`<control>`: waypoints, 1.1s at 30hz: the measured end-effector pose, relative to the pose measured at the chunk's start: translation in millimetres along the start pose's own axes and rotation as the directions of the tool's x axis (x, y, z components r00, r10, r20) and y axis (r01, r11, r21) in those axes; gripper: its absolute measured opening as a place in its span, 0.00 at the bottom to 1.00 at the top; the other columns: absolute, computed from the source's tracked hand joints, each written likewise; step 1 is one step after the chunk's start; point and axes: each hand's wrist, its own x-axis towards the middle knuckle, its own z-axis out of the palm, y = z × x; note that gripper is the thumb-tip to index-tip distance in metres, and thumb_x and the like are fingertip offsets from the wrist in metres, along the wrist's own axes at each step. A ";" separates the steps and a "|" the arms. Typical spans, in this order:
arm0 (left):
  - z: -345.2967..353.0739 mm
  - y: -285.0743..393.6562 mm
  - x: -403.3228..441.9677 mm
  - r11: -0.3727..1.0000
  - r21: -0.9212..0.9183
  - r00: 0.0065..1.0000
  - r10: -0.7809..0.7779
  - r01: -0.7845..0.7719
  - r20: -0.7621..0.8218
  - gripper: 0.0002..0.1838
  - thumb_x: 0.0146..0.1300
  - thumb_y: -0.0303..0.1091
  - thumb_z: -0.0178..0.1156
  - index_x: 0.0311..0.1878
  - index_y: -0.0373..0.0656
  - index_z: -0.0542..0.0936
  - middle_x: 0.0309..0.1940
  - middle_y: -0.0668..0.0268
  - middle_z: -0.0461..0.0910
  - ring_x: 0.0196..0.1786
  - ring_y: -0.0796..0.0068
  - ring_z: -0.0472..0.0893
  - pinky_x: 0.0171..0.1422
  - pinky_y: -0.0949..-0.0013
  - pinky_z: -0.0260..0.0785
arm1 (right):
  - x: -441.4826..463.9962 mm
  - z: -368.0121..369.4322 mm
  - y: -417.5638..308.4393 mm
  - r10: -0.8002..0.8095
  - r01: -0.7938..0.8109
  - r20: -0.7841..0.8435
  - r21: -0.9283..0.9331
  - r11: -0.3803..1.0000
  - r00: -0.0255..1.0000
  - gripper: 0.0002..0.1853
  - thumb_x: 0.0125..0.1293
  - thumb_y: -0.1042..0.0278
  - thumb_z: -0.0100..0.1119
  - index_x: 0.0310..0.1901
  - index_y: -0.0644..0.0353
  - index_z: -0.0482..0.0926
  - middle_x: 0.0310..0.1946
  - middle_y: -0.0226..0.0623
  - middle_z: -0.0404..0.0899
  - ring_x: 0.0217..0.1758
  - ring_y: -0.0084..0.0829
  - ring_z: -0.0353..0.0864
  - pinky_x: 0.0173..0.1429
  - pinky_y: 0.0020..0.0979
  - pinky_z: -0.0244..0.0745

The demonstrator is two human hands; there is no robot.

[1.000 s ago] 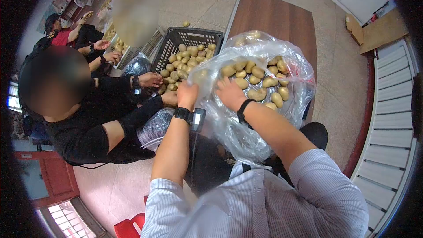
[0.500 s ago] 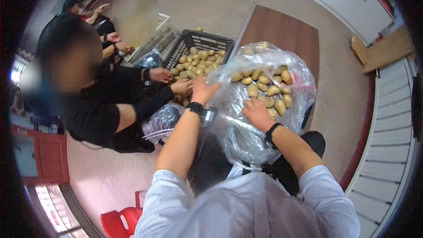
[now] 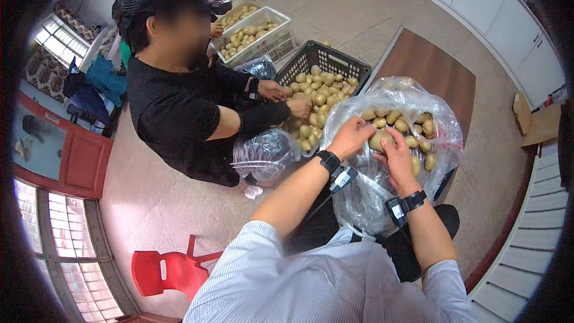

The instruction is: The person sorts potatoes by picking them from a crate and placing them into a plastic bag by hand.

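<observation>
Over the mouth of a clear plastic bag (image 3: 359, 194), my right hand (image 3: 397, 158) is closed on a potato (image 3: 378, 140). My left hand (image 3: 351, 137) is closed at the potato's left side, its fingertips against or very near it; what they grip is too small to make out. Several more potatoes (image 3: 429, 161) lie inside the open bag, beyond and to the right of my hands. The bag rests at the near end of a brown wooden table (image 3: 430, 63).
A black crate (image 3: 338, 57) of potatoes stands left of the table, with a co-worker (image 3: 173, 101) in black reaching into it. White crates (image 3: 278, 18) of potatoes are behind. A wrapped bundle (image 3: 263, 152) and a red chair (image 3: 173, 272) are at left.
My hands have come together, and my right hand has lifted a potato from the bag. The view has turned left, showing more of the co-worker and the white crates.
</observation>
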 end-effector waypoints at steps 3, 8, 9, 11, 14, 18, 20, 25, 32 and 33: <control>-4.6 22.0 -4.8 0.924 -0.121 0.883 -0.298 0.361 0.361 0.26 0.67 0.54 0.53 0.53 0.39 0.71 0.34 0.62 0.80 0.19 0.73 0.80 0.18 0.71 0.69 | 1.3 12.4 -6.2 -0.065 0.069 0.042 -0.098 0.993 0.997 0.21 0.69 0.67 0.55 0.62 0.59 0.68 0.47 0.34 0.76 0.44 0.22 0.77 0.37 0.24 0.78; -11.9 -0.3 12.3 0.853 -0.255 0.795 -0.261 0.456 0.548 0.23 0.69 0.51 0.52 0.52 0.39 0.71 0.34 0.61 0.80 0.21 0.69 0.80 0.18 0.72 0.71 | 9.1 12.8 1.6 -0.228 0.234 0.053 -0.175 0.956 0.972 0.18 0.68 0.67 0.56 0.58 0.61 0.70 0.45 0.32 0.78 0.37 0.19 0.77 0.31 0.20 0.72; -13.3 -4.6 16.6 0.857 -0.269 0.815 -0.255 0.440 0.521 0.23 0.69 0.51 0.53 0.52 0.39 0.71 0.36 0.61 0.80 0.22 0.68 0.80 0.19 0.72 0.71 | 10.0 11.0 2.5 -0.228 0.233 0.048 -0.176 0.956 0.972 0.18 0.68 0.67 0.56 0.58 0.61 0.70 0.45 0.32 0.78 0.37 0.19 0.77 0.31 0.20 0.72; -16.6 -14.8 24.2 0.795 -0.382 0.826 -0.244 0.471 0.508 0.20 0.68 0.50 0.54 0.52 0.43 0.72 0.41 0.61 0.79 0.24 0.66 0.80 0.22 0.70 0.73 | 9.2 3.8 4.6 -0.153 0.150 0.007 -0.253 0.956 0.988 0.17 0.68 0.67 0.56 0.56 0.62 0.71 0.44 0.34 0.78 0.39 0.21 0.78 0.34 0.23 0.74; -22.9 -7.3 26.2 0.778 -0.497 0.919 -0.273 0.385 0.286 0.18 0.68 0.50 0.54 0.52 0.47 0.72 0.42 0.62 0.79 0.27 0.66 0.80 0.24 0.69 0.74 | 9.4 -24.0 30.6 -0.262 0.244 0.047 -0.552 0.798 0.964 0.17 0.67 0.67 0.57 0.54 0.63 0.72 0.43 0.39 0.78 0.42 0.28 0.79 0.41 0.28 0.75; -45.4 -15.6 39.3 0.654 -0.730 0.979 -0.170 0.198 0.114 0.18 0.70 0.47 0.50 0.52 0.43 0.72 0.41 0.58 0.79 0.28 0.64 0.79 0.27 0.64 0.75 | -8.7 -62.9 53.0 -0.337 0.190 -0.035 -0.769 0.611 0.941 0.18 0.62 0.68 0.59 0.52 0.63 0.72 0.48 0.48 0.76 0.50 0.47 0.76 0.55 0.40 0.71; -59.8 -26.7 46.5 0.646 -0.747 0.973 -0.232 0.154 0.000 0.19 0.71 0.47 0.49 0.53 0.42 0.72 0.39 0.58 0.79 0.29 0.63 0.80 0.26 0.64 0.75 | -16.2 -84.6 63.7 -0.446 0.194 -0.023 -0.880 0.433 0.895 0.19 0.59 0.69 0.60 0.52 0.62 0.72 0.50 0.49 0.74 0.55 0.49 0.73 0.58 0.43 0.70; -91.5 -61.8 62.8 0.644 -0.762 0.931 -0.318 0.074 -0.178 0.21 0.71 0.48 0.45 0.53 0.39 0.72 0.41 0.55 0.79 0.30 0.59 0.80 0.31 0.60 0.76 | -27.8 -101.0 67.8 -0.461 0.085 -0.027 -0.971 0.221 0.887 0.21 0.57 0.69 0.60 0.52 0.62 0.72 0.52 0.48 0.73 0.60 0.51 0.68 0.61 0.45 0.68; -116.0 -107.1 72.9 0.626 -0.739 0.795 -0.567 0.248 -0.213 0.19 0.72 0.43 0.44 0.54 0.36 0.71 0.44 0.51 0.77 0.34 0.54 0.81 0.30 0.59 0.80 | -33.0 -97.0 81.6 -0.341 -0.011 -0.065 -0.987 0.159 0.938 0.24 0.56 0.70 0.60 0.56 0.60 0.70 0.54 0.45 0.70 0.57 0.50 0.70 0.60 0.44 0.70; -115.9 -105.0 68.3 0.662 -0.703 0.807 -0.550 0.261 -0.218 0.20 0.71 0.45 0.48 0.57 0.40 0.70 0.48 0.57 0.77 0.46 0.60 0.79 0.38 0.60 0.81 | -32.9 -97.5 83.8 -0.297 -0.034 -0.082 -0.986 0.161 0.951 0.25 0.55 0.71 0.60 0.56 0.60 0.69 0.53 0.45 0.69 0.56 0.50 0.71 0.58 0.44 0.71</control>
